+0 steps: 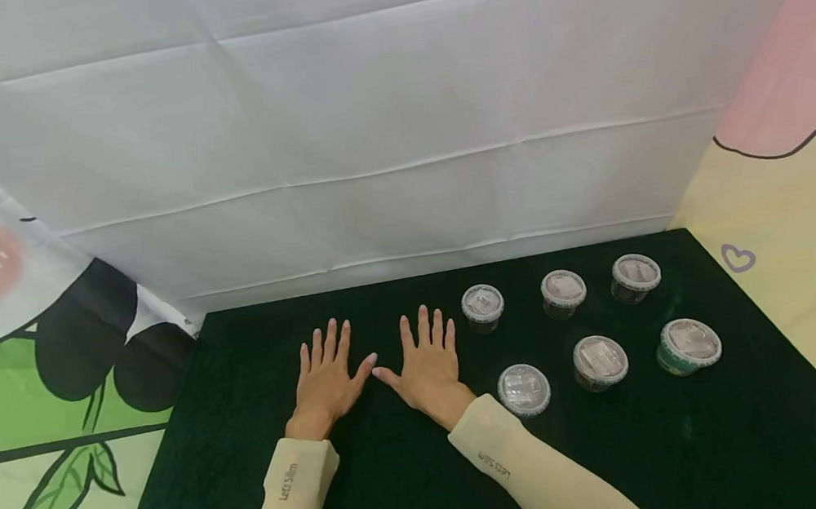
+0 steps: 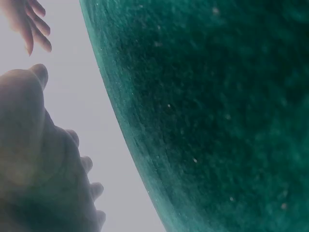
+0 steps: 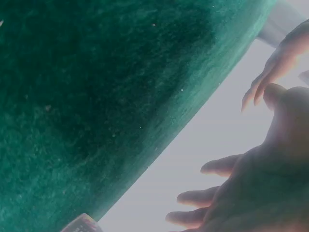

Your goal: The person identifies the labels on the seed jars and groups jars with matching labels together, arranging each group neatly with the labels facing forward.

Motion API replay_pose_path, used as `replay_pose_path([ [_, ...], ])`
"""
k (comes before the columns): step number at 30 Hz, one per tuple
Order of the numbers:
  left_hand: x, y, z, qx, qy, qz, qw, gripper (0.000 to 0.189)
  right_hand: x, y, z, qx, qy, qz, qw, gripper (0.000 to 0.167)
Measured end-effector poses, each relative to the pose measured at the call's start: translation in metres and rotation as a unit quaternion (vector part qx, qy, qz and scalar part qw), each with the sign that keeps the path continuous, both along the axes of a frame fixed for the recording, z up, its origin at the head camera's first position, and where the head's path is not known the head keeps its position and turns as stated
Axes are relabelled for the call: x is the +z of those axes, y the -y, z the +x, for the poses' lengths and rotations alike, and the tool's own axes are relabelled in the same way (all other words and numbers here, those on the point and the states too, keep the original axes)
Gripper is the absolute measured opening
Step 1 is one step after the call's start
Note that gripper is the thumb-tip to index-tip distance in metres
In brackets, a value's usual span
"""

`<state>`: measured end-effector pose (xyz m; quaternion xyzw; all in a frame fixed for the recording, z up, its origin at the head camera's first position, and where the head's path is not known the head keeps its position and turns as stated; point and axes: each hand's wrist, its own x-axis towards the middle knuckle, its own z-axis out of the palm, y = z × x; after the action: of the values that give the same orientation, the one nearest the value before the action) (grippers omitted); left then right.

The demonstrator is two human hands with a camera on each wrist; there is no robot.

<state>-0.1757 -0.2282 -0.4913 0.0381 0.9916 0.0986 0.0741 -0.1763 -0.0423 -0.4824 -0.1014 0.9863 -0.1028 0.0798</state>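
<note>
My left hand point(image 1: 326, 385) is over the left middle of the dark green table, palm down, with straight, spread fingers. Beside it, my right hand point(image 1: 430, 371) is held the same way. The thumb tips come close together; I cannot tell whether they touch. Both wrist views show the palms, the left palm point(image 2: 38, 159) and the right palm point(image 3: 270, 179), raised off the cloth and holding nothing. Nearest to the right hand are two small lidded tubs, one behind point(image 1: 482, 305) and one by the right sleeve point(image 1: 524, 390).
More clear-lidded tubs stand to the right: two in back point(image 1: 563, 289) point(image 1: 635, 275), one in front point(image 1: 599, 361), and a green-sided tub point(image 1: 688, 346). Green cloth point(image 1: 415, 483) covers the table. A white curtain point(image 1: 366, 127) hangs behind, with printed cloths at both sides.
</note>
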Motion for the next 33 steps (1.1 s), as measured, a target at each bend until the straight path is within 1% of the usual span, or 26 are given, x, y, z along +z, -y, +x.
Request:
replay_pose_path([
  [10,0.000,-0.008,0.000,-0.014,-0.004,-0.002,0.9999,0.086,0.011,-0.002,0.007,0.001,-0.018,-0.011,0.9998,0.099],
  [18,0.003,-0.015,-0.001,-0.023,-0.002,-0.002,0.9997,0.085,0.030,-0.008,0.013,0.010,-0.030,-0.027,0.9991,0.097],
  [26,0.006,-0.027,0.005,-0.039,-0.006,0.004,0.9992,0.085,0.050,-0.024,0.025,0.014,-0.030,-0.055,0.9979,0.093],
  [33,0.007,-0.034,0.009,-0.053,-0.011,0.005,0.9985,0.086,0.056,-0.042,0.035,0.023,-0.030,-0.088,0.9955,0.092],
])
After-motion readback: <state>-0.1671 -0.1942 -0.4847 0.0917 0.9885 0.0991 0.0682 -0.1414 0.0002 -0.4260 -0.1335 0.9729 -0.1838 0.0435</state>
